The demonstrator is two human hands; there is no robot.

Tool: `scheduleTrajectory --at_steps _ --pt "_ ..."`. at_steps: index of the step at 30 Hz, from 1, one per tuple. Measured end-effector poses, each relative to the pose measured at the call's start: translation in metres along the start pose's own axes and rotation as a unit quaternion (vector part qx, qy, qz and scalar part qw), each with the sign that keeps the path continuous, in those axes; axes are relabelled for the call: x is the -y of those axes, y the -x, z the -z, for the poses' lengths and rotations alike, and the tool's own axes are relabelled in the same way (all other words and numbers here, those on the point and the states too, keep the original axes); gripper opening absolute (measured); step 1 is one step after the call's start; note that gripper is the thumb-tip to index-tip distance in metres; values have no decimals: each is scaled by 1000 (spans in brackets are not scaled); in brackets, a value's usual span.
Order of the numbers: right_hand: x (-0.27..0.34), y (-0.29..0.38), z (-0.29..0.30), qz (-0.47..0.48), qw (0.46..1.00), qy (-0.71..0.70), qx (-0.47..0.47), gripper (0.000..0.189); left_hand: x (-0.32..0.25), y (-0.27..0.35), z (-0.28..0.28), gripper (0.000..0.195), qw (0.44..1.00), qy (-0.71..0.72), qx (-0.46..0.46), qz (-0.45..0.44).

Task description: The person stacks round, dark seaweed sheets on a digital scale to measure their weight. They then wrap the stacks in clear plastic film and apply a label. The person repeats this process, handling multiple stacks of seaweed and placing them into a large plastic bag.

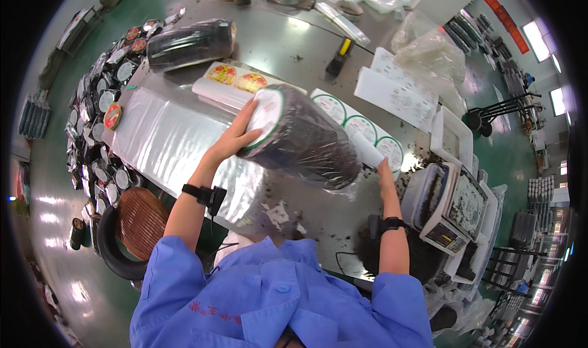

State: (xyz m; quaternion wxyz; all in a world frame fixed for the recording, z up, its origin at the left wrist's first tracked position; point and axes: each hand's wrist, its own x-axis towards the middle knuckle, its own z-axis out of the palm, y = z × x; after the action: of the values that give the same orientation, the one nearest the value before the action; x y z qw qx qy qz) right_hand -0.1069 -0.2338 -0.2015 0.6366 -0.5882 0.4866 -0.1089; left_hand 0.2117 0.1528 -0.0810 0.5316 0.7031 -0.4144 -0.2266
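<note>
A large cylindrical pack of dark dried material in clear film (317, 141) lies tilted across the metal table. My left hand (236, 132) rests against its end, over a round white label with a green rim (268, 114), thumb and fingers spread. Beyond the pack's other end, my right hand (386, 173) touches the edge of a strip of round green-rimmed labels (360, 127) with its fingertips; whether it grips the strip is not clear. Behind the pack lies a roll of red and yellow round labels (236, 78). Clear plastic sleeves (170, 141) lie flat at the left.
Another wrapped dark cylinder (190, 45) lies at the back left, beside a heap of small labelled packs (108, 95). A black and yellow tool (340, 56) and paper sheets (397, 93) lie farther back. A digital scale (448, 235) and white trays (452, 134) stand right.
</note>
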Motion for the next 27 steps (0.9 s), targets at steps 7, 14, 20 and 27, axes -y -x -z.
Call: scheduleTrajectory --at_steps 7,14,20,27 --pt "-3 33 -164 -46 944 -273 177 61 189 74 35 64 794 500 -120 325" --pt "114 103 -224 172 980 -48 87 52 201 84 94 62 770 548 -139 294" --pt "24 69 -249 -19 980 -140 142 37 132 79 135 59 964 -49 -236 108" --pt "-14 75 -290 41 995 36 83 22 124 50 119 59 886 -448 -112 -45"
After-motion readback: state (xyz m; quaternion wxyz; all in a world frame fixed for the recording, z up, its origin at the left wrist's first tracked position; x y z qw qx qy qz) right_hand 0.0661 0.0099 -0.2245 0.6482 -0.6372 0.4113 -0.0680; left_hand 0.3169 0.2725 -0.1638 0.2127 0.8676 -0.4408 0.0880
